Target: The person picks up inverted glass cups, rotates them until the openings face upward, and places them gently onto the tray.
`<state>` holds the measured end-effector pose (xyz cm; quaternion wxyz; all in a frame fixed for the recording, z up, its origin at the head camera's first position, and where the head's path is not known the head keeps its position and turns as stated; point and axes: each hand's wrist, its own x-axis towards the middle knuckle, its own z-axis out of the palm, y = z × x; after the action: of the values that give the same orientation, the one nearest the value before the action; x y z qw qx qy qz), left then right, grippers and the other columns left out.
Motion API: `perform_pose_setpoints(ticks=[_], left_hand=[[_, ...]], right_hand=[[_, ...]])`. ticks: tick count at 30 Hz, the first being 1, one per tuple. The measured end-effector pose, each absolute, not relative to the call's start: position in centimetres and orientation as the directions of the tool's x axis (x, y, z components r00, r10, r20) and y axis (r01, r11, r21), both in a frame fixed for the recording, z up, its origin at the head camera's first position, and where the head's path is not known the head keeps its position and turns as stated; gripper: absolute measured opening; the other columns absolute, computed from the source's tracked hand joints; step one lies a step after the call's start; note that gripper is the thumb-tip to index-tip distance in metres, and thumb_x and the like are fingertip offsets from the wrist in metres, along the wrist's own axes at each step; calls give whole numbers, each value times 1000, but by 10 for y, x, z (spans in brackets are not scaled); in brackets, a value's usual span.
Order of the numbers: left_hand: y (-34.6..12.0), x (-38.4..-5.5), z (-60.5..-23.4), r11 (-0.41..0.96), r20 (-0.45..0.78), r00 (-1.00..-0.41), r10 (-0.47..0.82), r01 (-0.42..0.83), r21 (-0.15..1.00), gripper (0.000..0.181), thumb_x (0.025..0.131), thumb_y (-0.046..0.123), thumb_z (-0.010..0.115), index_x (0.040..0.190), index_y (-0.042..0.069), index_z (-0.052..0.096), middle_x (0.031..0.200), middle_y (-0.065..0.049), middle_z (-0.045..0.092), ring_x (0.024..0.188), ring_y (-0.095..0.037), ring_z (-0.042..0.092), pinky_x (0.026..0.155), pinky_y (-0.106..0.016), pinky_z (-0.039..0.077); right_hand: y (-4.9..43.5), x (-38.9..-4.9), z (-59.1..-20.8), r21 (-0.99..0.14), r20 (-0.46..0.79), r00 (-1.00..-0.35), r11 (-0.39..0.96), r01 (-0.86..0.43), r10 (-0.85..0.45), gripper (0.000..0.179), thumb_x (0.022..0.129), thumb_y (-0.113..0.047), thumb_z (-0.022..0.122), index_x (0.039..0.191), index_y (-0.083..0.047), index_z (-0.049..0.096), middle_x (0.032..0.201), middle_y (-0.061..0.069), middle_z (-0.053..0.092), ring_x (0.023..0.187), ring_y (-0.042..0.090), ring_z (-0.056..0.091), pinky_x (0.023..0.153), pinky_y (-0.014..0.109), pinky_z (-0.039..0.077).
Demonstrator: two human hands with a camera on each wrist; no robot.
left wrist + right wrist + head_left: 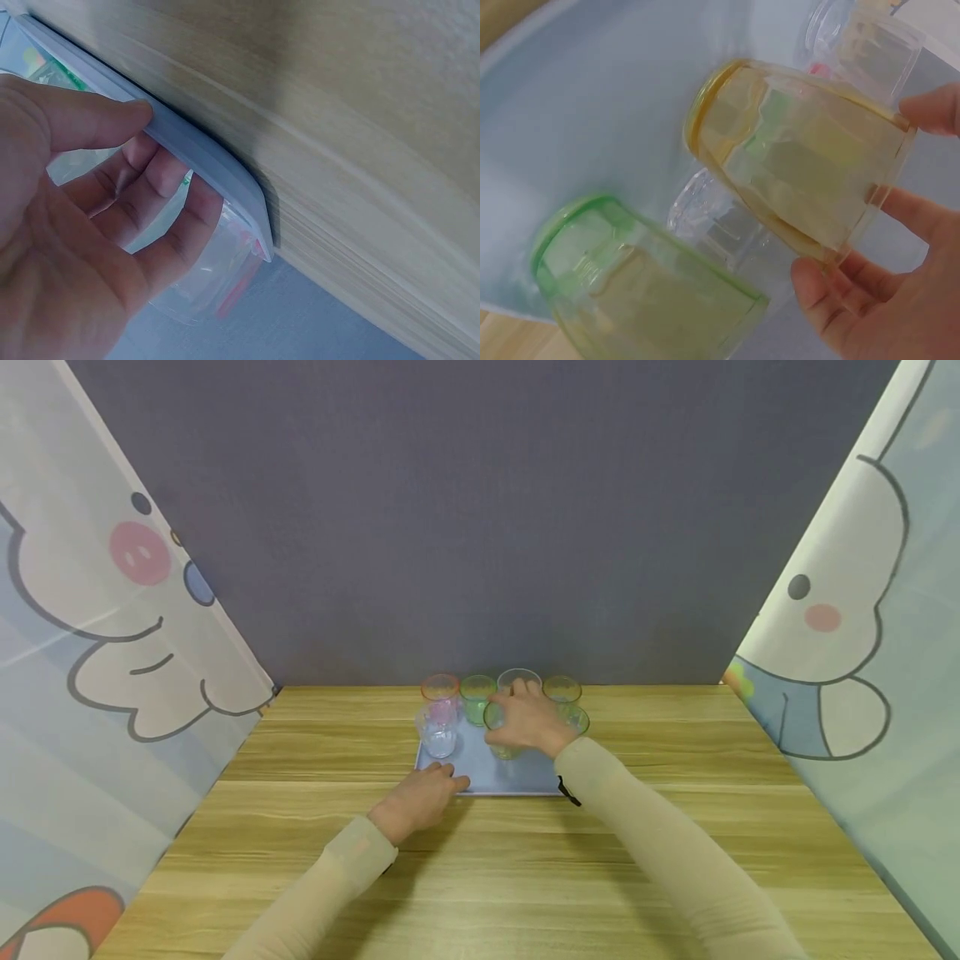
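Observation:
My right hand grips a yellow-tinted clear cup by its rim, thumb on one side and fingers on the other. In the head view the hand covers much of that cup, above the pale blue tray. A green-tinted cup stands beside it, with a clear cup behind. My left hand is at the tray's front left corner. The left wrist view shows its thumb on the rim and its fingers inside, holding the tray edge.
On the tray's left are a pink cup with an orange rim and a clear cup. Another green cup stands at the back. A grey panel rises behind the wooden table.

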<state>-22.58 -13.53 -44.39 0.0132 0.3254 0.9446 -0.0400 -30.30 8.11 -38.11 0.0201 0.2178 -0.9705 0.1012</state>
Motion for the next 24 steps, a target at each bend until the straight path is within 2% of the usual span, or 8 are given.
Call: perform_pose_setpoints(ticks=[5,15,24], left_hand=[[-134,-225,-445,779,-48,-783,620,622,-80,36,86,0,76,118,16,67,98,-6,61,90,-26,62,73,-41,57],[-133,-227,-446,762,-24,-769,639,637,-112,33,86,2,76,115,15,66,96,-6,61,87,-26,62,71,-40,57],[-139,-227,-450,759,7,-761,649,646,-79,40,81,1,77,119,12,67,98,-5,61,89,-25,62,72,-40,56]], right_hand=[[78,-301,-382,-175,78,-910,893,-415,-407,71,83,-50,65,147,-23,57,130,15,48,118,32,42,101,49,42],[80,-301,-382,-180,69,-918,900,-397,-391,70,84,-52,64,147,-23,56,132,15,48,117,33,42,98,51,44],[84,-294,-379,-246,87,-910,876,-414,-406,69,86,-50,62,147,-18,56,134,15,48,119,32,42,98,50,43]])
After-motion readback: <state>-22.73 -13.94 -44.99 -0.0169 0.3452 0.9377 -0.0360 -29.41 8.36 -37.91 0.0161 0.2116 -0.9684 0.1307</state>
